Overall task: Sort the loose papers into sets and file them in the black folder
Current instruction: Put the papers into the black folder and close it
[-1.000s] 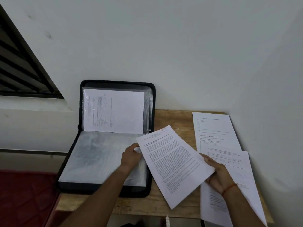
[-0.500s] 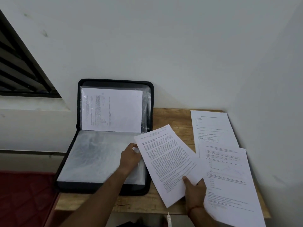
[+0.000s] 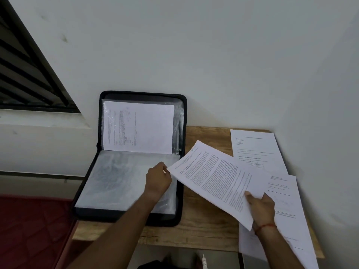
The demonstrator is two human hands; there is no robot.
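Pale plastered wall [image 3: 213, 55], backing everything; dark louvred window [image 3: 23, 78] to the left of the black zip-round folder [image 3: 142, 92].

Dark red quilted bed [image 3: 33, 230]: below and left of the folder.

Wooden plank surface [image 3: 204, 220]: carries the folder, which lies open, upper half propped against the wall, lower half flat.

Clear plastic sleeve [image 3: 116, 181]: top leaf of the folder's lower half. Limp, slick and crinkled; likely to cling closed at its mouth.

Loose white printed papers [image 3: 254, 148]: flat and overlapping, right of the folder, clear of the sleeve.

White printed sheet [image 3: 213, 177]: held in the air just right of the folder, its far corner at the sleeve's right edge. Light and floppy, it creases easily, so best supported at opposite edges and fed in corner first.

Left hand [image 3: 157, 180]: fingers curled at the sleeve's right edge, apparently pinching it.

Right hand [image 3: 261, 208]: grasps the sheet's near edge, thumb on top.
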